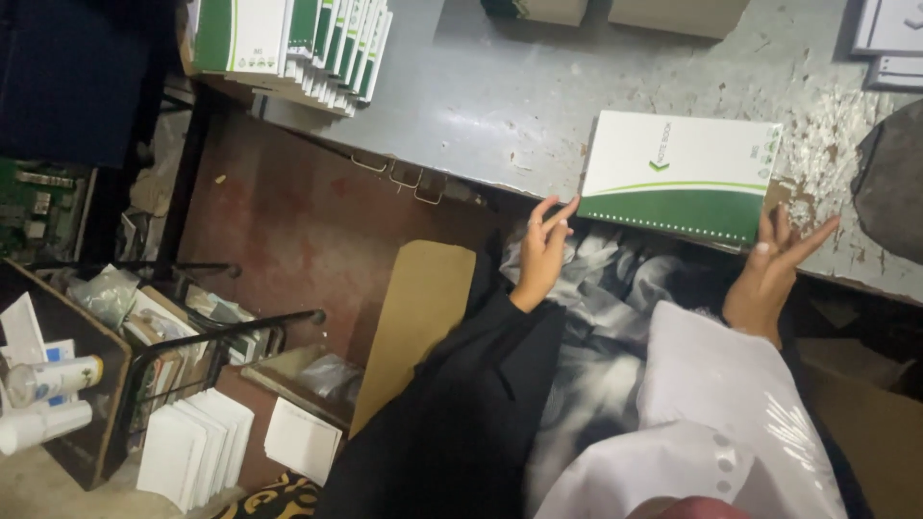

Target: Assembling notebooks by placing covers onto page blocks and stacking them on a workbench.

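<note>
A white and green spiral notebook lies on the grey worn table, its bound edge at the table's near rim. My left hand is at the notebook's near left corner, fingers spread, fingertips touching or almost touching it. My right hand sits at the near right corner, fingers splayed against the edge. Neither hand grips the notebook. A black sleeve covers my left arm and a white sleeve my right.
A fanned stack of similar green and white notebooks rests at the table's far left. Cardboard boxes stand at the back. A brown cardboard sheet leans below the table. White paper stacks and bottles are at lower left.
</note>
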